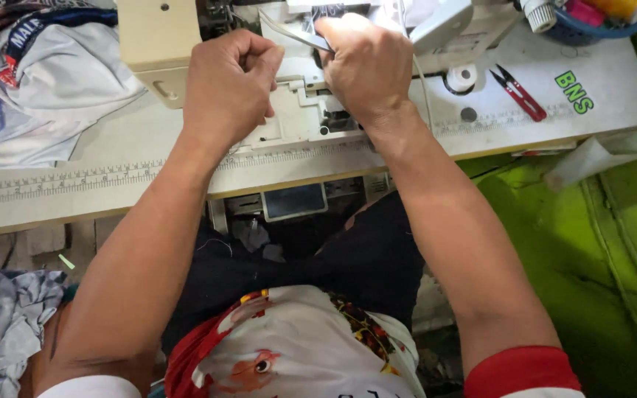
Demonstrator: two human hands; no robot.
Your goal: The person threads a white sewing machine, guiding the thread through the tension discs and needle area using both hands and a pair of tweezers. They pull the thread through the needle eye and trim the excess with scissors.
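White printed fabric (46,81) lay heaped at ten o'clock, clear of the work. The left hand (228,87) was fisted, seemingly pinching thread taut, while the right hand (366,68) at twelve o'clock gripped slim metal tweezers (296,35) toward the cream sewing machine (296,118). Red-handled thread snips (517,92) rested at two o'clock within reach.

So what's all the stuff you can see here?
sewing machine: one, cream, middle of the table
table: one, white, ruler strip along its front edge
tweezers: one, metal, in the right hand
snips: one, red and black, right side of the table
white cloth: one pile, white with red and blue, table's left end
bowl: one, blue, top right, holding thread spools
grey cloth: one heap, bottom left
left hand: fist closed on the machine
right hand: grip closed on the tweezers
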